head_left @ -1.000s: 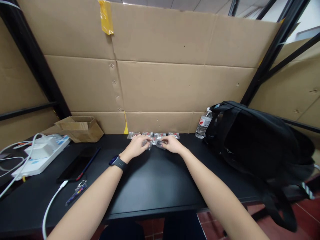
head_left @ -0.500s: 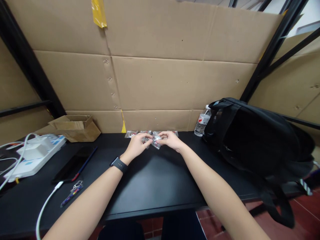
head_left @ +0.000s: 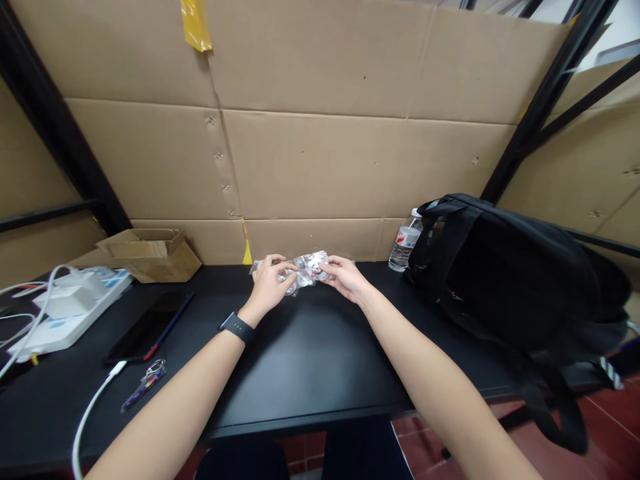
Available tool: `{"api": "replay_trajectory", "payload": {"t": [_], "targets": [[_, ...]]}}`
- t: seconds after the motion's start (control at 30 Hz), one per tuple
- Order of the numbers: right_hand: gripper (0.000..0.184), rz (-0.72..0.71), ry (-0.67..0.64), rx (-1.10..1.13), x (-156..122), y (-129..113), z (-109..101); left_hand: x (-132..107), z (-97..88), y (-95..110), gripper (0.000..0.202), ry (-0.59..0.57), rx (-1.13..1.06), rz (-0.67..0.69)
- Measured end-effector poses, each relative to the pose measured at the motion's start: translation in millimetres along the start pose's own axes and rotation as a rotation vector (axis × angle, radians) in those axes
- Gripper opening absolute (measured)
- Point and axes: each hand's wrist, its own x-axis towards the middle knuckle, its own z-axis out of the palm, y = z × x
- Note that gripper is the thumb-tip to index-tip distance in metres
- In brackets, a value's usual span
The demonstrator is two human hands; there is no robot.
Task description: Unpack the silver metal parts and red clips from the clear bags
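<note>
Several small clear plastic packets with silvery and red contents lie in a cluster at the back of the black table; what is inside is too small to make out. My right hand (head_left: pixel 345 277) pinches the right end of a crinkled plastic packet (head_left: pixel 313 261), which is tilted up a little. My left hand (head_left: pixel 270 283), with a dark watch on the wrist, curls over the packets' left side. Its thumb and fingertips are closed on a clear packet, partly hidden by the hand.
To the left are an open cardboard box (head_left: pixel 160 260), a white power strip (head_left: pixel 75 317), a dark phone (head_left: pixel 145 327) with a pen, and a keychain (head_left: pixel 145 385). At right stand a water bottle (head_left: pixel 405 243) and a black backpack (head_left: pixel 515 280). A cardboard wall (head_left: pixel 320 167) rises behind.
My hands have moved slightly apart. The packet in my right hand has been lifted and tilted up, showing more of its surface. My left fingers have shifted a little left.
</note>
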Motion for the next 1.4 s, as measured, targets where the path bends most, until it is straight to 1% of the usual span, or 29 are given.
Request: {"api": "replay_trajectory", "payload": {"t": [0.13, 0.23, 0.3, 0.4, 0.57, 0.7, 0.8, 0.87, 0.93, 0.97, 1.03, 1.07, 1.1, 1.17, 1.23, 1.27, 1.3, 1.33, 1.37, 1.4], "targets": [[0.037, 0.005, -0.025, 0.036, -1, 1, 3, 2, 5.1, -12, 0.021, -0.019, -0.081, -0.044], [0.038, 0.011, -0.028, 0.024, -2, 0, 3, 5, 7.9, -17, 0.019, -0.036, -0.276, 0.004], [0.039, 0.018, -0.029, 0.003, -3, 0, 4, 6, 8.4, -18, 0.017, -0.045, -0.426, 0.026], [0.04, 0.005, -0.02, -0.039, -3, 1, 6, 6, 7.6, -15, 0.021, -0.05, -0.548, -0.018], [0.041, -0.025, -0.013, -0.086, -3, 5, 10, 4, 6.7, -9, 0.029, -0.096, -0.58, -0.066], [0.039, -0.052, -0.041, -0.15, -4, 8, 11, 4, 7.1, -7, 0.031, -0.092, -0.574, -0.081], [0.037, -0.089, -0.079, -0.269, -1, 5, 5, 4, 7.5, -5, 0.03, -0.071, -0.561, -0.103], [0.036, -0.12, -0.083, -0.37, 2, 0, -5, 4, 7.7, -3, 0.027, -0.056, -0.516, -0.124], [0.033, -0.166, -0.022, -0.5, 7, -8, -22, 3, 8.2, -1, 0.024, -0.051, -0.459, -0.133], [0.029, -0.207, 0.048, -0.598, 8, -12, -32, 3, 8.8, 0, 0.023, -0.065, -0.43, -0.13], [0.022, -0.304, 0.271, -0.894, 10, -19, -56, 1, 11.1, 2, 0.022, -0.141, -0.379, -0.113], [0.023, -0.307, 0.376, -1.051, 10, -22, -68, -1, 13.0, 2, 0.021, -0.188, -0.355, -0.104], [0.025, -0.269, 0.466, -1.174, 9, -24, -79, -2, 15.2, 1, 0.021, -0.234, -0.331, -0.095], [0.03, -0.164, 0.545, -1.358, 7, -26, -95, -6, 20.2, 0, 0.021, -0.302, -0.282, -0.072], [0.035, -0.151, 0.576, -1.477, 5, -26, -100, -9, 24.4, -3, 0.021, -0.333, -0.219, -0.045], [0.036, -0.189, 0.563, -1.508, 4, -26, -98, -11, 25.7, -4, 0.02, -0.334, -0.18, -0.031], [0.036, -0.248, 0.516, -1.518, 4, -26, -93, -12, 26.3, -4, 0.018, -0.324, -0.137, -0.019], [0.034, -0.311, 0.433, -1.504, 4, -25, -87, -13, 26.2, -4, 0.016, -0.305, -0.095, -0.008], [0.032, -0.369, 0.311, -1.47, 3, -24, -79, -13, 25.4, -4, 0.014, -0.281, -0.058, 0.001], [0.03, -0.412, 0.159, -1.42, 3, -23, -69, -13, 24.2, -2, 0.014, -0.257, -0.031, 0.009]]}}
